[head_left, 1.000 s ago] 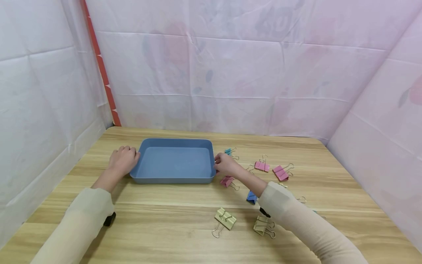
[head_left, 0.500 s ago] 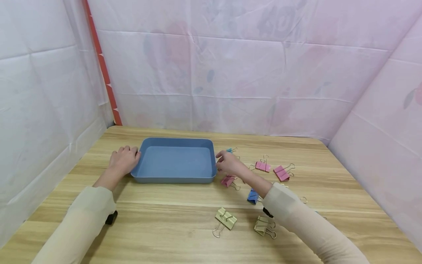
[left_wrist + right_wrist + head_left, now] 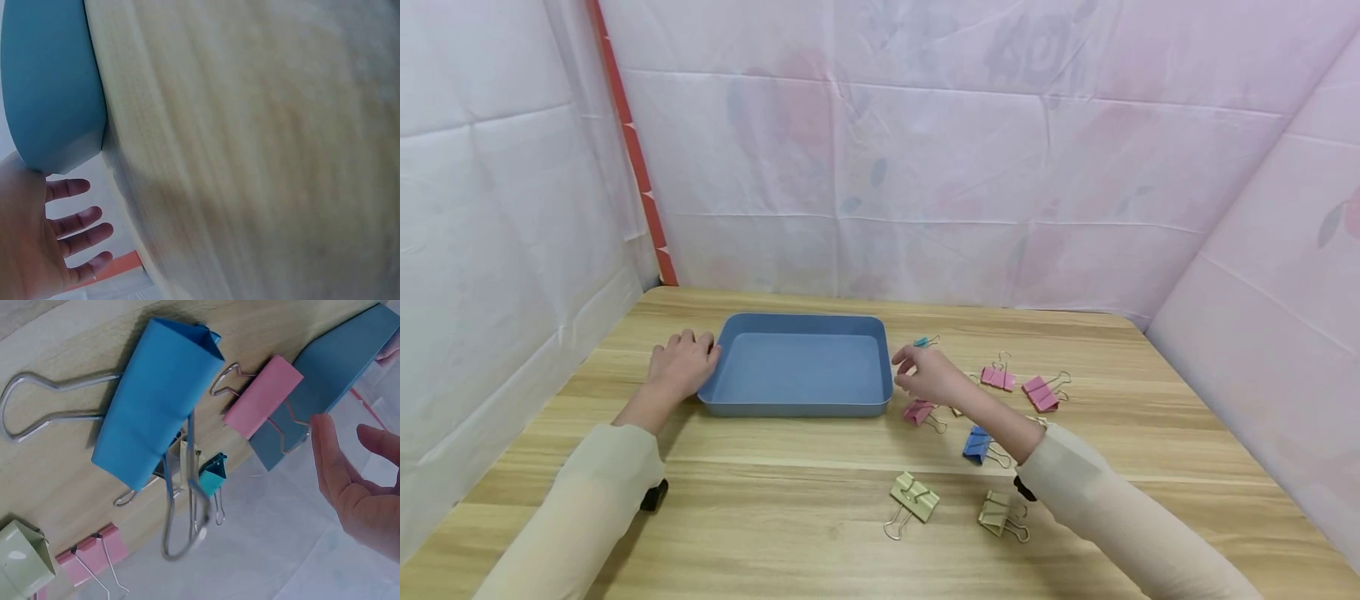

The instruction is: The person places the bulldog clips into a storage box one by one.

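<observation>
A shallow blue-grey rectangular tray (image 3: 793, 411) lies on the wooden table. My left hand (image 3: 679, 367) touches its left side; in the left wrist view that hand's fingers (image 3: 81, 240) stretch out, spread apart, while its thumb is hidden. Just off the tray's right side hovers my right hand (image 3: 931, 377), thumb and fingers apart with nothing between them. Below it lies a pink binder clip (image 3: 919, 412), and just behind it a teal binder clip (image 3: 922, 342). A blue binder clip (image 3: 159, 403) looms large in the right wrist view.
Two more pink binder clips (image 3: 997, 378) lie to the right. Nearer the front are two pale yellow binder clips (image 3: 915, 497). Other clips are partly hidden under the right forearm. White patterned cloth (image 3: 925, 167) hangs behind and beside the table (image 3: 775, 517).
My right hand has drawn back slightly to the right from the tray's side, its fingers loosening, and more of the blue clip shows. The left hand and tray keep their places.
</observation>
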Available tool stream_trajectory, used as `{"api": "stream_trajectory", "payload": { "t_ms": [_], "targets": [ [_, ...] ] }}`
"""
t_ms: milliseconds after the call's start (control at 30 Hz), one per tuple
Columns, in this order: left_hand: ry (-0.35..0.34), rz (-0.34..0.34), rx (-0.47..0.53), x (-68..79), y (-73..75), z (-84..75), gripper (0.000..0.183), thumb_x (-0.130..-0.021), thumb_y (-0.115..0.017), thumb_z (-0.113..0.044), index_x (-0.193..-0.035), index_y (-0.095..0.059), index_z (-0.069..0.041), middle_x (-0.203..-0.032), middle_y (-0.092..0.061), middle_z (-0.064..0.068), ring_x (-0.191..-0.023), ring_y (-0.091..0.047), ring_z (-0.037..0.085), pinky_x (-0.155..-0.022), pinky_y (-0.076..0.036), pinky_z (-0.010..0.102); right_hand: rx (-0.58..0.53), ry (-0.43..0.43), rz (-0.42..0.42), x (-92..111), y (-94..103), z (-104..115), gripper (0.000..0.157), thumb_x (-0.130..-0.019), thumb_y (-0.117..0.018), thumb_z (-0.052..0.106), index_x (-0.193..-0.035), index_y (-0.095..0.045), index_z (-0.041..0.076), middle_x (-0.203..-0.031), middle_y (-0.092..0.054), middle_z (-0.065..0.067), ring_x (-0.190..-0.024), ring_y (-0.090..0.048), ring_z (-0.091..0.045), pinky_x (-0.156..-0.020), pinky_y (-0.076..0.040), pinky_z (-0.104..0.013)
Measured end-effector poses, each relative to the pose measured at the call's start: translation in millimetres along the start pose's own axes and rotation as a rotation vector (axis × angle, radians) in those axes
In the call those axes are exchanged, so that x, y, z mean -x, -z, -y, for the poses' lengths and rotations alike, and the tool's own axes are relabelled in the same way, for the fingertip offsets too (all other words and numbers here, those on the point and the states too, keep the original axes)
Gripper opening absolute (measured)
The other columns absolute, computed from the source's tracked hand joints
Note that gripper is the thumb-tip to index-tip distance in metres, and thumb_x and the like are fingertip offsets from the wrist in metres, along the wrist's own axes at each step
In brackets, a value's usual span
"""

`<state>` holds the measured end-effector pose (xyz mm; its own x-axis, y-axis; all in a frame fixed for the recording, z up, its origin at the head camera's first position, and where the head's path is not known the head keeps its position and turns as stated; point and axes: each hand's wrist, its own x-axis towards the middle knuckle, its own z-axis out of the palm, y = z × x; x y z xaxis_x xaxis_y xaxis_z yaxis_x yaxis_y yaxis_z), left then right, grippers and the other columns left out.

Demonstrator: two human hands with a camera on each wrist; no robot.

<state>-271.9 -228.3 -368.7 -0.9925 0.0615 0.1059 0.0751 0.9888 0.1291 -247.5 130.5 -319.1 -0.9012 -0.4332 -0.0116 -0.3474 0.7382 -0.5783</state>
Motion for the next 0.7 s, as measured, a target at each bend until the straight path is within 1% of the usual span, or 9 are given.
{"api": "stream_trajectory", "payload": {
  "t_ms": [133,200,267,400,467,500,600,633,700],
  "targets": [
    [0.008,0.002,-0.014,-0.4,-1.1,0.0,0.042,-0.088,-0.028,-0.032,-0.115,-0.039,-0.003,-0.101,-0.037,0.023,-0.093,-0.035,0.038,-0.072,-0.025,0.055,0.091,0.096,0.019,5.4,0.8,0.8,0.019,-0.077,-0.054,0.007,-0.095,-0.054,0.001,-0.08,-0.056,-0.004,-0.064,-0.052,-0.01,-0.056,-0.041,-0.022],
    [0.01,0.0,-0.021,-0.7,-1.8,0.2,0.042,-0.088,-0.028,-0.033,-0.115,-0.039,-0.004,-0.101,-0.037,0.023,-0.093,-0.034,0.038,-0.072,-0.025,0.055,0.114,0.13,0.04,8.3,0.9,1.3,0.017,-0.077,-0.053,0.008,-0.094,-0.055,0.003,-0.08,-0.056,-0.002,-0.066,-0.053,-0.009,-0.058,-0.041,-0.022],
    [0.012,-0.004,-0.026,-1.0,-2.5,0.6,0.041,-0.088,-0.028,-0.033,-0.115,-0.039,-0.004,-0.101,-0.036,0.023,-0.093,-0.034,0.038,-0.072,-0.024,0.055,0.1,0.15,0.068,11.8,0.1,2.1,0.016,-0.078,-0.053,0.007,-0.093,-0.055,0.003,-0.08,-0.056,-0.002,-0.066,-0.054,-0.01,-0.058,-0.042,-0.021],
    [0.01,-0.01,-0.027,-1.9,-3.9,1.8,0.042,-0.088,-0.028,-0.033,-0.115,-0.039,-0.004,-0.101,-0.036,0.023,-0.093,-0.033,0.039,-0.071,-0.024,0.055,0.01,0.162,0.157,20.2,-2.2,2.5,0.016,-0.079,-0.05,0.004,-0.094,-0.054,0.0,-0.081,-0.055,-0.008,-0.062,-0.056,-0.019,-0.051,-0.044,-0.024],
    [0.01,-0.011,-0.027,-2.2,-4.5,2.3,0.043,-0.088,-0.027,-0.034,-0.115,-0.039,-0.004,-0.101,-0.036,0.024,-0.093,-0.033,0.039,-0.071,-0.024,0.055,0.014,0.19,0.184,24.3,-3.4,1.3,0.017,-0.079,-0.049,0.003,-0.095,-0.054,0.001,-0.081,-0.055,-0.009,-0.061,-0.056,-0.018,-0.051,-0.043,-0.024],
    [0.01,-0.011,-0.028,-2.2,-4.8,2.4,0.043,-0.088,-0.027,-0.034,-0.115,-0.039,-0.004,-0.102,-0.036,0.024,-0.093,-0.033,0.039,-0.071,-0.024,0.055,0.027,0.216,0.195,26.0,-4.0,0.2,0.017,-0.079,-0.049,0.003,-0.095,-0.055,0.001,-0.081,-0.056,-0.008,-0.062,-0.055,-0.017,-0.052,-0.044,-0.024],
    [0.013,-0.011,-0.03,-2.5,-5.5,2.9,0.044,-0.088,-0.026,-0.035,-0.116,-0.038,-0.003,-0.103,-0.035,0.024,-0.094,-0.032,0.039,-0.071,-0.023,0.056,0.086,0.335,0.225,30.6,-5.1,-2.5,0.019,-0.078,-0.049,0.001,-0.095,-0.055,0.001,-0.083,-0.056,-0.007,-0.068,-0.054,-0.013,-0.059,-0.043,-0.02],
    [0.013,-0.01,-0.03,-2.3,-5.3,2.7,0.045,-0.088,-0.025,-0.035,-0.117,-0.038,-0.003,-0.103,-0.035,0.025,-0.094,-0.032,0.04,-0.071,-0.022,0.056,0.094,0.371,0.248,32.2,-5.4,-3.6,0.019,-0.077,-0.049,0.0,-0.095,-0.055,0.001,-0.085,-0.056,-0.007,-0.071,-0.054,-0.012,-0.061,-0.042,-0.018],
    [0.013,-0.01,-0.032,-1.9,-5.3,2.5,0.045,-0.088,-0.025,-0.035,-0.117,-0.037,-0.003,-0.103,-0.035,0.025,-0.094,-0.032,0.04,-0.072,-0.022,0.056,0.089,0.412,0.322,36.5,-5.4,-4.3,0.022,-0.076,-0.049,-0.003,-0.097,-0.055,0.002,-0.09,-0.055,-0.006,-0.078,-0.052,-0.013,-0.065,-0.042,-0.018]
  ]
}}
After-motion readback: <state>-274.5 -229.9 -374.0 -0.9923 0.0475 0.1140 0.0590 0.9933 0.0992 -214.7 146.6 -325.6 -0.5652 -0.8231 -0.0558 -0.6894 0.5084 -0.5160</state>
